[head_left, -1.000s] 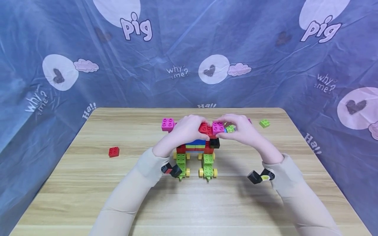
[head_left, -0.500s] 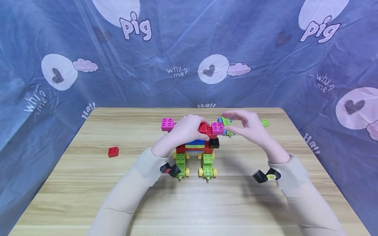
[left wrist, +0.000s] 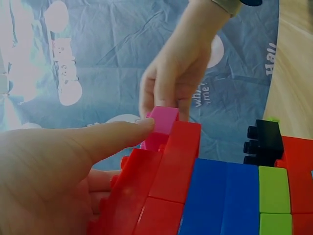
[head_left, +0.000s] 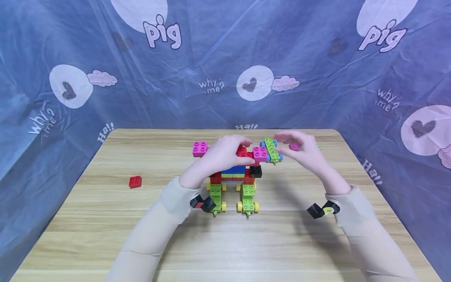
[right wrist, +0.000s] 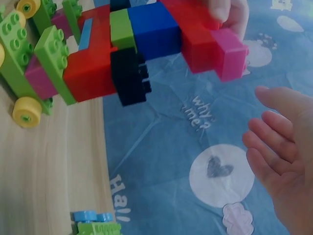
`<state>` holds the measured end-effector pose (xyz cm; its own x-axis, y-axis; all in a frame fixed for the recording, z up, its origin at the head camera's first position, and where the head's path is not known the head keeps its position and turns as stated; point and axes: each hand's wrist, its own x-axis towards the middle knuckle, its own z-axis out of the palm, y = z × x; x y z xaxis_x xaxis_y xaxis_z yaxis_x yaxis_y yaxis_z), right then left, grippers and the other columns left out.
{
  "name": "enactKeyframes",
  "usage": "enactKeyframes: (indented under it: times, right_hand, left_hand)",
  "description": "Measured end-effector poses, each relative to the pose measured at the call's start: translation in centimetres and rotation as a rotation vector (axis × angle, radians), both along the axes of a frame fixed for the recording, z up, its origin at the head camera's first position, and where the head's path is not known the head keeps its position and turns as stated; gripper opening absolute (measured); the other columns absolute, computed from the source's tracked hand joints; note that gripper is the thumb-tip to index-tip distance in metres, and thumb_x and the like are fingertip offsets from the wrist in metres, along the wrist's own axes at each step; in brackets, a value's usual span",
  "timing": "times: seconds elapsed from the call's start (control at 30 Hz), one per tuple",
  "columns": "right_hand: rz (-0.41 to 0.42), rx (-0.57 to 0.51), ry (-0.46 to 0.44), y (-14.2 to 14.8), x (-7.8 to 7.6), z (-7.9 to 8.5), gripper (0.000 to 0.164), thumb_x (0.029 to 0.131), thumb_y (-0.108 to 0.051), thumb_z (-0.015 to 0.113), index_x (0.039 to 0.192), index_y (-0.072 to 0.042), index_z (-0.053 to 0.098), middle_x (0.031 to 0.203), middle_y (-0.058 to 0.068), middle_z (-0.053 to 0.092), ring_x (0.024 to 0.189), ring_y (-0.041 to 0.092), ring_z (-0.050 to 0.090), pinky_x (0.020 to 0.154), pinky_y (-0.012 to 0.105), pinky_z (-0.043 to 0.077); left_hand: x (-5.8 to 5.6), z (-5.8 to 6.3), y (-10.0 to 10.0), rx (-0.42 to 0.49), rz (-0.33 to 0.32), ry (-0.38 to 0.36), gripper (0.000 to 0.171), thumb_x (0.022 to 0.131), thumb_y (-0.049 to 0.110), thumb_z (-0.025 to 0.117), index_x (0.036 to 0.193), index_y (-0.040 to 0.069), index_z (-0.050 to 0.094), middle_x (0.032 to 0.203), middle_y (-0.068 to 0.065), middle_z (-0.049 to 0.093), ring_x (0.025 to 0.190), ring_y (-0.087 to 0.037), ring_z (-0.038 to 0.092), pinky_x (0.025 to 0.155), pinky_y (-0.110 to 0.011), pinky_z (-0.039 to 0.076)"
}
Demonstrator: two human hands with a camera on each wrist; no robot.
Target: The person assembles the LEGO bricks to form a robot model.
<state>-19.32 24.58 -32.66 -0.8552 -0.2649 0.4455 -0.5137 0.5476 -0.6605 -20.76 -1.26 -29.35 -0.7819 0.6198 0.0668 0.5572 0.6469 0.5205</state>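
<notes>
A figure of toy building bricks [head_left: 232, 170] stands mid-table on green wheeled bases with yellow wheels. Red bricks [left wrist: 166, 166] run across its top. A pink brick [head_left: 260, 154] is at the right end of this row and another pink brick [head_left: 200, 149] at its left. My left hand [head_left: 223, 152] is at the red bricks, thumb and forefinger spread apart, with the thumb near the right pink brick. My right hand [head_left: 301, 148] hovers just right of the figure, holding nothing, its fingers loosely bent in the right wrist view. A black brick [right wrist: 129, 76] juts from the figure's right side.
A green wheeled base with blue wheels [head_left: 272, 150] lies behind the figure at the right. Beyond it are a loose pink brick [head_left: 294, 147] and a partly hidden green brick [head_left: 319, 147]. One red brick [head_left: 135, 181] lies at the left. A blue printed cloth [head_left: 225, 105] hangs behind the table.
My right hand has come off the right pink brick and moved right, uncovering the blue-wheeled base. My left forefinger and thumb have spread slightly. The figure has stayed put.
</notes>
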Motion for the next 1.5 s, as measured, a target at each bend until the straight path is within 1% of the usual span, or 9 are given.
enactKeyframes:
  times: [0.37, 0.47, 0.6, 0.73, 0.83, 1.0, 1.1, 1.33, 1.5]
  right_hand:
    - [-0.075, -0.066, -0.019, 1.2, -0.9, -1.3, 0.032, 0.084, 0.003, 0.069, 0.115, 0.008, 0.063, 0.108, 0.028, 0.066, 0.085, -0.006, 0.06, 0.074, 0.007, 0.048]
    - [-0.071, -0.104, -0.029, 1.2, -0.8, -1.1, 0.03, 0.084, 0.006, 0.067, 0.113, 0.013, 0.061, 0.103, 0.023, 0.068, 0.083, -0.005, 0.06, 0.074, 0.008, 0.048]
    - [-0.067, -0.17, -0.068, 1.8, -0.9, -1.4, 0.028, 0.085, 0.007, 0.065, 0.111, 0.016, 0.059, 0.093, -0.008, 0.069, 0.081, -0.003, 0.062, 0.072, 0.01, 0.051]
    - [-0.077, -0.229, -0.095, 3.0, -1.6, -2.5, 0.027, 0.085, 0.008, 0.065, 0.11, 0.016, 0.059, 0.09, -0.02, 0.065, 0.076, -0.001, 0.065, 0.069, 0.013, 0.053]
    - [-0.09, -0.239, -0.112, 3.8, -2.2, -3.4, 0.026, 0.084, 0.01, 0.065, 0.109, 0.014, 0.06, 0.088, -0.012, 0.067, 0.073, -0.001, 0.065, 0.068, 0.015, 0.055]
    - [-0.128, -0.226, -0.167, 5.4, -3.8, -5.2, 0.028, 0.085, 0.009, 0.065, 0.111, 0.015, 0.058, 0.093, 0.021, 0.068, 0.072, 0.0, 0.067, 0.068, 0.018, 0.056]
    - [-0.169, -0.163, -0.193, 6.6, -5.0, -6.7, 0.032, 0.087, 0.004, 0.065, 0.116, 0.015, 0.057, 0.102, 0.032, 0.064, 0.074, 0.0, 0.066, 0.069, 0.014, 0.053]
    - [-0.251, -0.057, -0.212, 8.6, -7.0, -8.7, 0.039, 0.089, -0.002, 0.065, 0.123, 0.014, 0.054, 0.114, 0.037, 0.059, 0.078, -0.007, 0.057, 0.071, 0.004, 0.044]
    - [-0.282, -0.043, -0.223, 9.3, -7.8, -9.0, 0.04, 0.09, -0.005, 0.064, 0.124, 0.013, 0.055, 0.115, 0.037, 0.059, 0.077, -0.014, 0.051, 0.072, 0.003, 0.043]
  left_hand:
    - [-0.3, 0.2, 0.7, 0.171, -0.093, 0.054, 0.045, 0.089, 0.029, 0.069, 0.13, 0.014, 0.059, 0.128, 0.001, 0.062, 0.12, -0.013, 0.055, 0.102, -0.028, 0.045]
    - [-0.4, 0.2, 0.9, 0.205, -0.11, 0.063, 0.043, 0.089, 0.027, 0.07, 0.128, 0.013, 0.06, 0.126, 0.001, 0.064, 0.116, -0.012, 0.056, 0.101, -0.027, 0.045]
    - [-0.6, 0.1, 1.2, 0.208, -0.1, 0.071, 0.043, 0.088, 0.028, 0.071, 0.127, 0.012, 0.062, 0.124, 0.0, 0.065, 0.113, -0.013, 0.057, 0.099, -0.028, 0.046]
    - [-0.9, -0.3, 1.6, 0.161, -0.097, 0.079, 0.046, 0.087, 0.032, 0.071, 0.128, 0.013, 0.061, 0.125, 0.0, 0.064, 0.114, -0.013, 0.057, 0.098, -0.026, 0.047]
    - [-1.1, -0.5, 1.7, 0.117, -0.114, 0.089, 0.048, 0.087, 0.035, 0.071, 0.129, 0.013, 0.061, 0.126, 0.0, 0.064, 0.114, -0.012, 0.058, 0.097, -0.025, 0.048]
    - [-1.2, -0.8, 1.7, 0.09, -0.134, 0.065, 0.049, 0.087, 0.039, 0.07, 0.128, 0.014, 0.062, 0.125, 0.0, 0.065, 0.113, -0.011, 0.059, 0.095, -0.024, 0.049]
    - [-1.2, -0.9, 1.6, 0.094, -0.128, 0.054, 0.048, 0.087, 0.04, 0.07, 0.127, 0.015, 0.063, 0.127, 0.001, 0.065, 0.113, -0.011, 0.06, 0.094, -0.023, 0.049]
    - [-1.1, -1.1, 1.6, 0.086, -0.107, 0.077, 0.048, 0.086, 0.042, 0.07, 0.125, 0.016, 0.065, 0.125, 0.002, 0.066, 0.105, -0.01, 0.062, 0.088, -0.022, 0.05]
    - [-1.0, -1.1, 1.6, 0.083, -0.095, 0.081, 0.048, 0.085, 0.043, 0.071, 0.124, 0.016, 0.066, 0.123, 0.002, 0.067, 0.098, -0.008, 0.062, 0.083, -0.021, 0.05]
